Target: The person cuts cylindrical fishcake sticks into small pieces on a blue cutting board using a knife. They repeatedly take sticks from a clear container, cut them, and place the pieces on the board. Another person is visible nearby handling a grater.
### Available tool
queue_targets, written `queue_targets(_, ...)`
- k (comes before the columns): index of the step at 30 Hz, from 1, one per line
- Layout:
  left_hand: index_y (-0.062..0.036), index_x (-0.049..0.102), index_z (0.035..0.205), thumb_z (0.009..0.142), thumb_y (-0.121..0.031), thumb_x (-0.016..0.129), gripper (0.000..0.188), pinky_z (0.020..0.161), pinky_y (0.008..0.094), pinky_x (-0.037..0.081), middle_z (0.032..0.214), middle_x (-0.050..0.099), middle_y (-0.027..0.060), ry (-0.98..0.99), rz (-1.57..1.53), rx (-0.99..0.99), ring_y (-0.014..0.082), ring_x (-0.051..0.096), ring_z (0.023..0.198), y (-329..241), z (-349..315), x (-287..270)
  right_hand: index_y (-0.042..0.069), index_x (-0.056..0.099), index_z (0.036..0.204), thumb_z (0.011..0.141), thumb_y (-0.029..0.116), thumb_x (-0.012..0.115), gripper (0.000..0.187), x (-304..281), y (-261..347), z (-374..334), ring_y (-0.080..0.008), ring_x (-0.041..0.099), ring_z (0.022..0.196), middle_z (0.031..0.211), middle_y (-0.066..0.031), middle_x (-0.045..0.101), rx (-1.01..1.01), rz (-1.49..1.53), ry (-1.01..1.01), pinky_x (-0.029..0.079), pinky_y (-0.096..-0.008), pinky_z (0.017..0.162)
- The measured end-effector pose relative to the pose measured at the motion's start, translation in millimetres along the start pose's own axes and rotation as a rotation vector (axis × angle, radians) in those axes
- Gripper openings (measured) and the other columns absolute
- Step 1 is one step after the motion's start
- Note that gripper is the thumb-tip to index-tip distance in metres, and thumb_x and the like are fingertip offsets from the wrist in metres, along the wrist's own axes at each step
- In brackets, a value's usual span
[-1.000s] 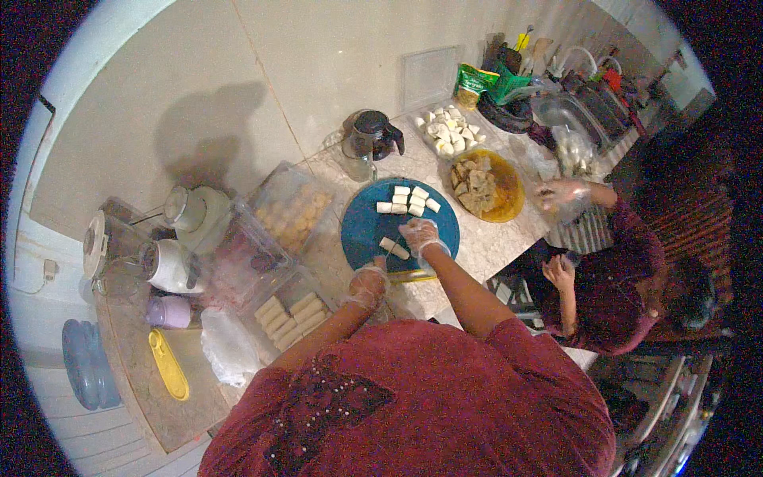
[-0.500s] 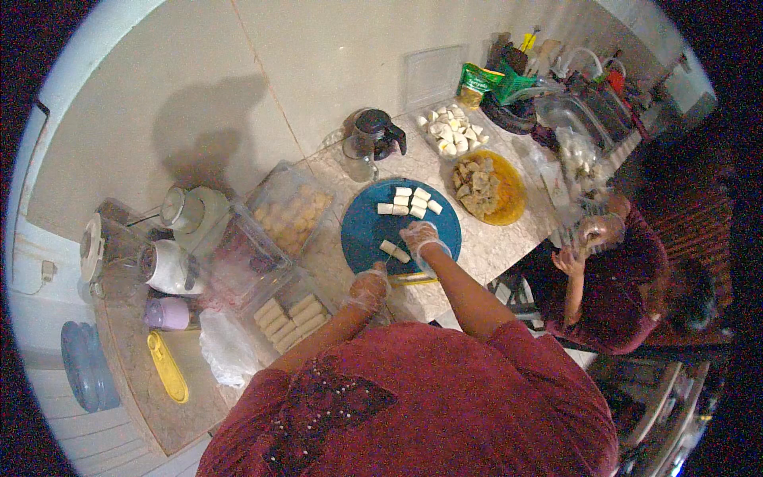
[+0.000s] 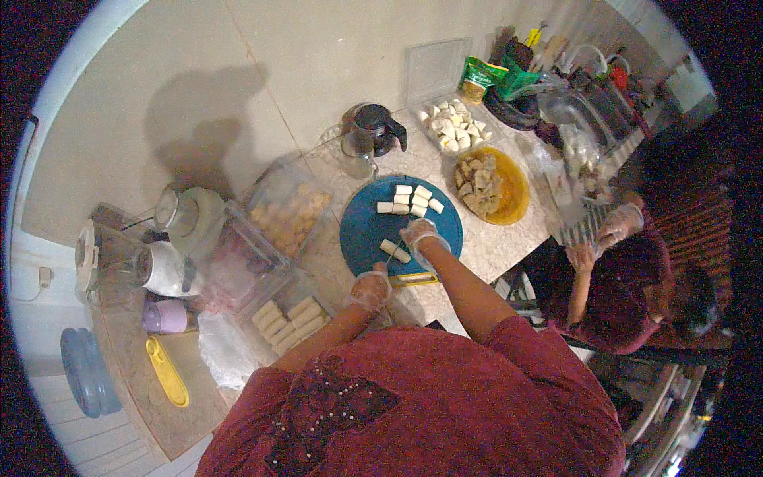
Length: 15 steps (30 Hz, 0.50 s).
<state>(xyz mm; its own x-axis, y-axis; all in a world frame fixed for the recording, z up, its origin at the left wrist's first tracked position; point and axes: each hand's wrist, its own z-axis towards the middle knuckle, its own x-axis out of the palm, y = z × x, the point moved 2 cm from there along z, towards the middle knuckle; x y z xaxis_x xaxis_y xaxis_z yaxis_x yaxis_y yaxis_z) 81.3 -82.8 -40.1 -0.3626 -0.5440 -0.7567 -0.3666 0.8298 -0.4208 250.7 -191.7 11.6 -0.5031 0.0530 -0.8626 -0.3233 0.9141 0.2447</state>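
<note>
On the round blue cutting board (image 3: pixel 359 215) lies a single white roll (image 3: pixel 395 251), set at a slant. My left hand (image 3: pixel 371 291), in a clear plastic glove, is closed around the handle of a knife (image 3: pixel 391 257); its thin blade reaches over the roll. Beside the roll is my right hand (image 3: pixel 423 235), also gloved, its fingers bent and drawn together. Whatever its fingertips pinch is hidden. Farther up the board sit several short cut white pieces (image 3: pixel 403 199) in a loose cluster.
Right of the board stands an orange plate (image 3: pixel 515 191) of brownish pieces, with a tray of white chunks (image 3: pixel 455 127) behind. Left are a container of whole rolls (image 3: pixel 290 322) and lidded clear boxes (image 3: pixel 290 211). A glass pot (image 3: pixel 373 131) stands behind. A co-worker's gloved hand (image 3: pixel 620 225) is at right.
My hands, the knife and the roll stay in nearly the same place on the board. At right, the co-worker's gloved hand has shifted slightly away to the right and changed its pose.
</note>
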Motion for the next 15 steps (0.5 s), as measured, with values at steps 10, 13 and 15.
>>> queue_targets(10, -0.0037, 0.055, 0.119, 0.103, -0.021, 0.044, 0.026, 0.084, 0.0563, 0.057, 0.106, 0.071, 0.0302, 0.001, -0.001, 0.011, 0.0485, 0.072, 0.099, -18, -27, -37, 0.015, 0.076, 0.118, 0.101, 0.037, 0.051, 0.037, 24, -10, 24, -0.0359, 0.071, 0.111, 0.122, -0.0185, 0.072, -0.053, -0.149, 0.108, 0.056, -0.0468, 0.095)
queue_targets(13, -0.0047, 0.055, 0.120, 0.104, -0.022, 0.043, 0.026, 0.082, 0.0561, 0.058, 0.104, 0.072, 0.0288, -0.057, -0.016, -0.014, 0.0479, 0.072, 0.096, -12, -18, -26, 0.016, 0.077, 0.116, 0.101, 0.035, 0.052, 0.035, 26, -11, 26, -0.0348, 0.071, 0.111, 0.119, -0.0177, 0.073, -0.132, -0.242, 0.085, 0.056, -0.0464, 0.096)
queue_targets(15, -0.0067, 0.056, 0.120, 0.105, -0.024, 0.043, 0.027, 0.080, 0.0556, 0.058, 0.102, 0.072, 0.0289, -0.065, 0.028, 0.045, 0.0468, 0.072, 0.094, -6, -10, -14, 0.015, 0.078, 0.114, 0.101, 0.036, 0.053, 0.036, 23, -9, 23, -0.0347, 0.070, 0.112, 0.118, -0.0176, 0.074, -0.188, -0.328, 0.089, 0.055, -0.0460, 0.097)
